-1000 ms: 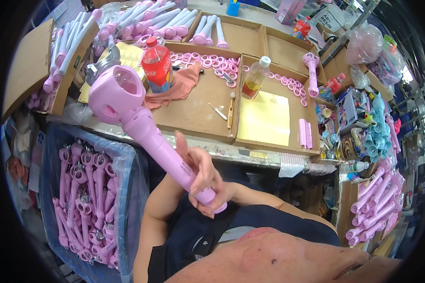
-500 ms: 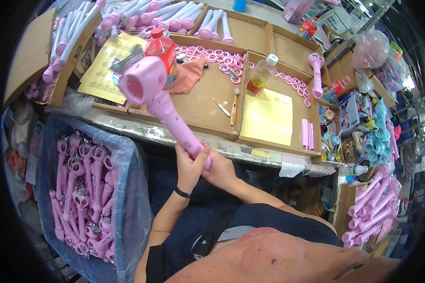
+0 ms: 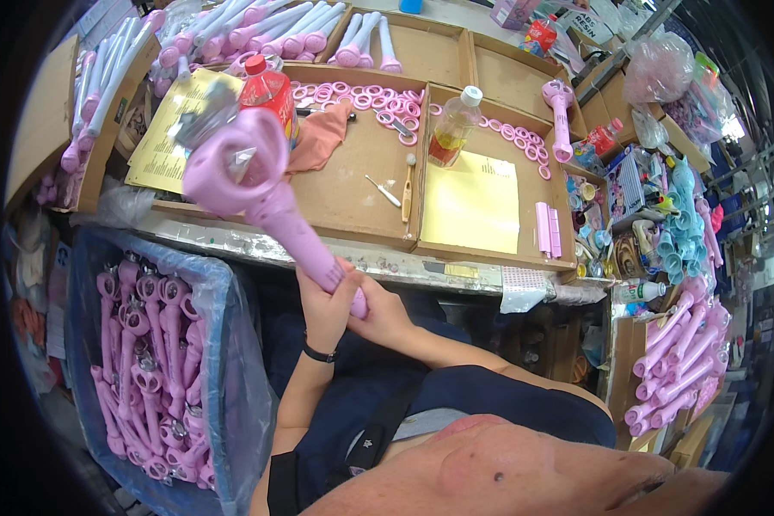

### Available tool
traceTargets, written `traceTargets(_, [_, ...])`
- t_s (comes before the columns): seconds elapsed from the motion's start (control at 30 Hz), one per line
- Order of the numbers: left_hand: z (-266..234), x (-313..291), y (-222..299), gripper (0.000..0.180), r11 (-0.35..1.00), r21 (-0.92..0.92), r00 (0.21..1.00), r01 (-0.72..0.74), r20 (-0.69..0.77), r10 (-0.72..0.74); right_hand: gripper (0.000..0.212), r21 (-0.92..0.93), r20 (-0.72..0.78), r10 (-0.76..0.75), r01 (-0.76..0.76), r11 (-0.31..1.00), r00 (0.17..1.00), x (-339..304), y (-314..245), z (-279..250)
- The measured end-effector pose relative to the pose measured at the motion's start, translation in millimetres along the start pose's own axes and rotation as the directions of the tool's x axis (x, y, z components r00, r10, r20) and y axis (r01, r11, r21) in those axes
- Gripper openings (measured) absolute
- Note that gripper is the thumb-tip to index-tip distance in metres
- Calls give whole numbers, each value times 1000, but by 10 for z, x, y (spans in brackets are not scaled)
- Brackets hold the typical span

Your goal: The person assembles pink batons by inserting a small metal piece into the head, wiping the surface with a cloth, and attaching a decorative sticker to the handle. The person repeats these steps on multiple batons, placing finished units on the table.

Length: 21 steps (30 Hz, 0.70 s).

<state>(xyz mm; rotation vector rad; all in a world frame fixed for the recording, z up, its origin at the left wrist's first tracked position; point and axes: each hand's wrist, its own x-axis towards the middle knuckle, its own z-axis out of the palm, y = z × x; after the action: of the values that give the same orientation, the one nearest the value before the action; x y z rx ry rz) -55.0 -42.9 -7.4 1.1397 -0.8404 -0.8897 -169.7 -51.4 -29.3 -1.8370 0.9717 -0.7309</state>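
A pink plastic toy wand [image 3: 284, 230], with a broad ring-shaped head and a thick handle, slants up and to the left over the table edge. Clear, shiny material shows inside and behind the head, too blurred to make out. My left hand [image 3: 325, 295] is wrapped round the lower handle. Against the handle's bottom end, my right hand [image 3: 382, 315] is closed too, its fingertips partly hidden behind the wand and the left hand.
On the left stands a blue lined bin [image 3: 224, 344] full of similar pink wands. Cardboard trays [image 3: 361, 215] on the table hold pink rings [image 3: 387, 105], a bottle [image 3: 456, 129], yellow paper [image 3: 473, 206] and a brush [image 3: 407, 189]. Pink handles [image 3: 675, 361] are stacked at right.
The wand's head has turned, showing more of its ring opening, and sits slightly lower and farther left. Both hands keep their hold. The whole view has shifted a little.
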Motion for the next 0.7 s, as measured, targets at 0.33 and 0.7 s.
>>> traceTargets(0.33, [81, 266, 303, 63, 662, -588, 789, 465, 614, -9, 49, 758, 622, -354, -650, 52, 698, -31, 279, -462])
traceTargets(0.7, [405, 143, 357, 78, 970, -242, 854, 10, 507, 118, 52, 499, 207, 282, -349, 793, 937, -270, -17, -734])
